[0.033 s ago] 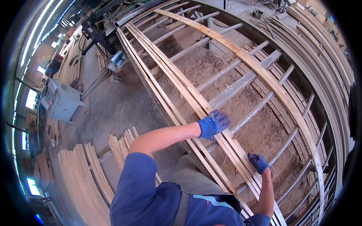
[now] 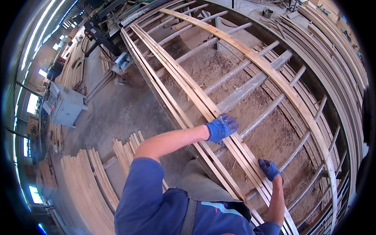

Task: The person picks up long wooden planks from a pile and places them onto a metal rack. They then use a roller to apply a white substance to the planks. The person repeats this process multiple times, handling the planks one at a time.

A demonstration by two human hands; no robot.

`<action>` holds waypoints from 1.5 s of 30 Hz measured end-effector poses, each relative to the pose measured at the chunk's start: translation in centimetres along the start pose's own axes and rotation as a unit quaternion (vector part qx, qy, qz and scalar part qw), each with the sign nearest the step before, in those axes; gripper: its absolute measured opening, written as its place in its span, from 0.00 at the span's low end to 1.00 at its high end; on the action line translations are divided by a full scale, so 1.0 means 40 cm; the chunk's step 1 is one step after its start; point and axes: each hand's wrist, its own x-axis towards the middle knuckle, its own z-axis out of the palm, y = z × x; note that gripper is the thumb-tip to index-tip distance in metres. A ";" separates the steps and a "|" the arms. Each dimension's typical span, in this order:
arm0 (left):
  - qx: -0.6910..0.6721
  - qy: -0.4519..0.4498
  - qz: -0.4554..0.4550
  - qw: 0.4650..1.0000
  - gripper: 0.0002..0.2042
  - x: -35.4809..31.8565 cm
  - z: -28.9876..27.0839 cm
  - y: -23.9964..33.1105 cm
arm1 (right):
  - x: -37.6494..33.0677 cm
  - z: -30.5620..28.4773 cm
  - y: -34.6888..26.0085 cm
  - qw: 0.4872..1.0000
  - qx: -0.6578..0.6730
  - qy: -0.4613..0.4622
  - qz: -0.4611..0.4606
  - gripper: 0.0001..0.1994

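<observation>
A bundle of long, narrow wooden strips (image 2: 239, 148) runs diagonally across a metal roller frame (image 2: 250, 88) in front of me. My left hand (image 2: 222, 128), in a blue glove, lies across this bundle with its fingers bent over the strips. Farther down the same bundle, my right hand (image 2: 269, 169), gloved in dark blue, is closed beside the outer edge of the strips. What its fingers hold, if anything, is hidden. A second pair of strips (image 2: 172, 111) lies along the frame's near side, under my left forearm.
One wide board (image 2: 270, 70) bends across the rollers on the right. Sawdust (image 2: 270, 137) covers the ground below the frame. Stacked boards (image 2: 84, 188) lie at lower left, near a grey control cabinet (image 2: 65, 103). More long timber (image 2: 333, 58) is piled beyond the frame.
</observation>
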 end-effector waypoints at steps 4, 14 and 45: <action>-0.034 -0.037 0.034 0.998 0.48 0.026 -0.003 -0.027 | -0.188 0.020 -0.027 0.988 -0.039 0.109 -0.105 0.36; -0.062 0.037 0.050 0.996 0.40 0.070 -0.051 -0.068 | -0.340 0.037 0.066 0.928 -0.276 0.239 0.068 0.45; -0.068 0.022 0.003 0.997 0.40 0.264 -0.074 -0.161 | -0.192 -0.073 0.153 0.915 -0.217 0.339 0.034 0.43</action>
